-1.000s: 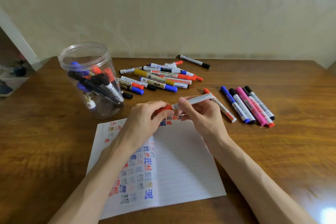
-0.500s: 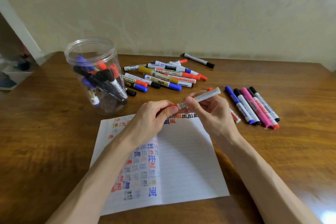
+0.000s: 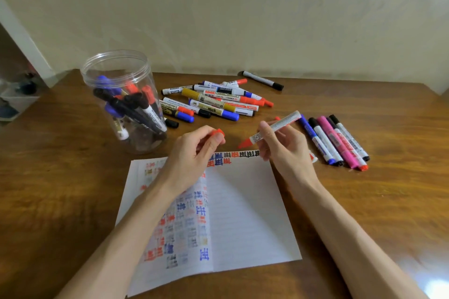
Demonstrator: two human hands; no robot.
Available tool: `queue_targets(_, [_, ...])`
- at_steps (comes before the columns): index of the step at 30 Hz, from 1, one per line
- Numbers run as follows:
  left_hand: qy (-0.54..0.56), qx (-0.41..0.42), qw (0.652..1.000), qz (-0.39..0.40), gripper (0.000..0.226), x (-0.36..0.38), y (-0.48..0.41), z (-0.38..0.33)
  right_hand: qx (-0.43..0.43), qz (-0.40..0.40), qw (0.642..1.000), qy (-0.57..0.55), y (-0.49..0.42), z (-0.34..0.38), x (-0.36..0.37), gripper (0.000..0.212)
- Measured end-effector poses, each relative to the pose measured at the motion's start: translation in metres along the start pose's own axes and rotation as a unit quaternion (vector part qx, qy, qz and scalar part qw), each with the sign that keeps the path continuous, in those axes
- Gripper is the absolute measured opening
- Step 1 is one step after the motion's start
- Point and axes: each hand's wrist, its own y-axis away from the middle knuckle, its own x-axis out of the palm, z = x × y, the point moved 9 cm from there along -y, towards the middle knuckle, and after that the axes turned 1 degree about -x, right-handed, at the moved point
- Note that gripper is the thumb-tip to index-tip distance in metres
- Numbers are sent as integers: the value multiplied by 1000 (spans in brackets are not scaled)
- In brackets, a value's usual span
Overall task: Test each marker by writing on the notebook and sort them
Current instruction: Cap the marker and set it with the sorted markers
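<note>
Right hand gripping uncapped red marker above notebook; left hand pinching its cap. Risk: exposed tip smearing written marks if lowered carelessly.

Wooden table bearing notebook, jar, loose markers

jar left, notebook front, markers behind

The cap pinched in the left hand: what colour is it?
Orange-red, matching the uncapped white-barrelled marker in the right hand. The small plastic cap between the left hand's fingertips shows in the head view.
</note>
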Motion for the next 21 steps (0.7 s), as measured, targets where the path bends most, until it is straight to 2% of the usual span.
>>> queue_targets(5, [-2, 11, 999, -50, 28, -4, -2, 1, 30, 22, 998, -46, 4, -4, 13, 32])
queue_targets(9, [-8, 20, 998, -62, 30, -8, -3, 5, -19, 36, 999, -18, 5, 1, 17, 13])
queue_targets(15, [-15, 24, 998, -63, 31, -8, -4, 9, -9, 49, 999, 21, 4, -7, 25, 14])
queue_targets(21, [-12, 26, 998, -63, 32, -8, -4, 9, -11, 10, 998, 68, 1, -11, 19, 13])
